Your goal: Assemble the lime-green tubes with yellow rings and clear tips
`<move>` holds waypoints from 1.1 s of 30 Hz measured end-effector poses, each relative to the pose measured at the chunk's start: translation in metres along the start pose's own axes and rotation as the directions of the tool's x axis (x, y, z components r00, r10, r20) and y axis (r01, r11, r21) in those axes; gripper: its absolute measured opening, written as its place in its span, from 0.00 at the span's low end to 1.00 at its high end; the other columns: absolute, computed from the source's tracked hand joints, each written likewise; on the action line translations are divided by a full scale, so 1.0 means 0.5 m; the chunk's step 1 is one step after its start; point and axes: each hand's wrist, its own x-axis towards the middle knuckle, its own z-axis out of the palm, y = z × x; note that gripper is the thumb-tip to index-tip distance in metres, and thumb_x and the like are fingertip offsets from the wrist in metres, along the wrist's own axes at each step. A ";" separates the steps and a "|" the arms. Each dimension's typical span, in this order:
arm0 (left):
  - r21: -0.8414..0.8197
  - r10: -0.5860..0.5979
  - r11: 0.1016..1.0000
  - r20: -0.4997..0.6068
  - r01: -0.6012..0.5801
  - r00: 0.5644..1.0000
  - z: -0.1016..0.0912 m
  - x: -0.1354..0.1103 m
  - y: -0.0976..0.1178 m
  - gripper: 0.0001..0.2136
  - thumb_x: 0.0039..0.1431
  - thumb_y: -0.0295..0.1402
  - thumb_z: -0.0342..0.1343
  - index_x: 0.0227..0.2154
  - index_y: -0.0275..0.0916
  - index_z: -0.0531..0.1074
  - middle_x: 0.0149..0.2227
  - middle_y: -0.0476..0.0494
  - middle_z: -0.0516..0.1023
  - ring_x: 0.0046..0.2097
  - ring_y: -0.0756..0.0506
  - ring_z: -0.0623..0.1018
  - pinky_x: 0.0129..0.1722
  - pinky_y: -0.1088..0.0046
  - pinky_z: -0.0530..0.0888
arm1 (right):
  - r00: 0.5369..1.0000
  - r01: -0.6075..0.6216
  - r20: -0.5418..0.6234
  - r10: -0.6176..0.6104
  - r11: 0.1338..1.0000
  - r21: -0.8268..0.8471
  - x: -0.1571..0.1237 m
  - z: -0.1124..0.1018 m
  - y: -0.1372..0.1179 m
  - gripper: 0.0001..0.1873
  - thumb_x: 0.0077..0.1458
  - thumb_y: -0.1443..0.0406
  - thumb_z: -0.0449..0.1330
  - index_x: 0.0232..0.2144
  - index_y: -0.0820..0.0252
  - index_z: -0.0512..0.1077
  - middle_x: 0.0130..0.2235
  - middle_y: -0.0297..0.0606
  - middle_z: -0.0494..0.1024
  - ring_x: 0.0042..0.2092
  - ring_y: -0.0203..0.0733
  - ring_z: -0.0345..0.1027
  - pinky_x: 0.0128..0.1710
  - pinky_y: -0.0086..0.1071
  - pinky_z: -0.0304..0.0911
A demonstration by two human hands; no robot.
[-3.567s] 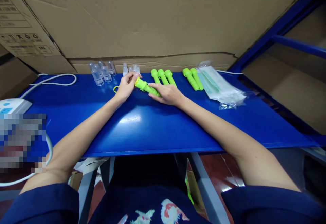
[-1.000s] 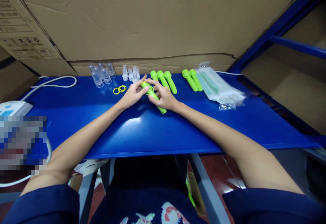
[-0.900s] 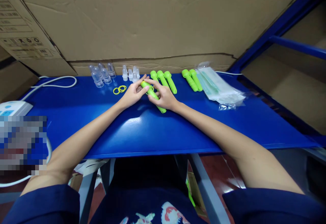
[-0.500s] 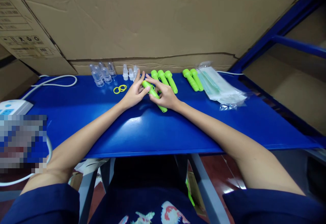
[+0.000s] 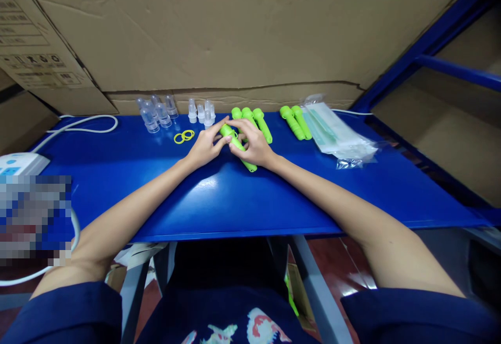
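A lime-green flashlight body (image 5: 239, 150) lies slanted between both hands on the blue table (image 5: 219, 198). My right hand (image 5: 255, 143) is wrapped over its barrel, with the tail end sticking out toward me. My left hand (image 5: 206, 143) pinches the head end with thumb and fingertips. Two yellow rings (image 5: 183, 136) lie just left of my left hand. Three more green flashlight bodies (image 5: 251, 118) lie side by side right behind my hands.
Clear plastic caps (image 5: 155, 110) and smaller clear pieces (image 5: 202, 112) stand along the back edge. Two green flashlights (image 5: 295, 121) and a plastic bag (image 5: 336, 135) lie to the right. A white power strip (image 5: 18, 162) with cable sits at left. Cardboard (image 5: 235, 31) walls the back.
Both hands with the flashlight came nearer from the back of the table; a second yellow ring now lies beside the first. In the last half second my left fingers closed onto the head end.
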 end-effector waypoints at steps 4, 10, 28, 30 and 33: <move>0.166 0.011 0.986 -0.010 -0.009 1.000 -0.004 -0.001 0.004 0.27 0.66 0.34 0.55 0.66 0.34 0.63 0.61 0.33 0.74 0.49 0.42 0.82 0.54 0.64 0.77 | 1.000 -0.018 -0.007 0.018 1.000 0.014 -0.002 0.002 0.001 0.25 0.59 0.62 0.57 0.58 0.59 0.64 0.55 0.49 0.72 0.27 0.32 0.64 0.29 0.34 0.73; 0.310 0.039 0.951 -0.042 -0.024 0.998 -0.007 -0.002 0.009 0.25 0.66 0.34 0.55 0.65 0.38 0.65 0.61 0.36 0.74 0.54 0.41 0.80 0.58 0.64 0.73 | 0.999 -0.029 -0.020 0.029 1.000 0.006 -0.002 0.006 0.000 0.24 0.59 0.63 0.57 0.57 0.59 0.64 0.54 0.48 0.72 0.28 0.34 0.64 0.34 0.38 0.75; 0.248 -0.090 0.962 -0.098 0.112 0.991 0.000 -0.002 0.009 0.27 0.64 0.36 0.58 0.64 0.38 0.65 0.44 0.40 0.84 0.36 0.46 0.82 0.44 0.68 0.77 | 0.993 -0.109 0.047 0.107 0.994 0.028 -0.002 0.008 0.006 0.34 0.59 0.64 0.56 0.66 0.58 0.60 0.59 0.51 0.68 0.29 0.32 0.66 0.34 0.39 0.76; 0.215 -0.102 0.969 -0.111 0.124 0.989 0.002 -0.002 0.006 0.30 0.63 0.36 0.60 0.66 0.38 0.61 0.43 0.41 0.84 0.39 0.45 0.83 0.46 0.68 0.77 | 0.991 -0.122 0.059 0.120 0.992 0.029 -0.001 0.007 0.005 0.32 0.58 0.64 0.57 0.65 0.59 0.62 0.58 0.51 0.68 0.29 0.33 0.66 0.34 0.38 0.76; 0.166 -0.122 0.976 -0.125 0.142 0.985 0.004 -0.001 0.003 0.33 0.62 0.36 0.61 0.67 0.38 0.59 0.44 0.40 0.84 0.43 0.44 0.83 0.50 0.68 0.76 | 0.987 -0.149 0.067 0.146 0.988 0.040 0.000 0.004 0.002 0.30 0.58 0.63 0.57 0.63 0.60 0.65 0.58 0.52 0.69 0.32 0.34 0.69 0.34 0.37 0.76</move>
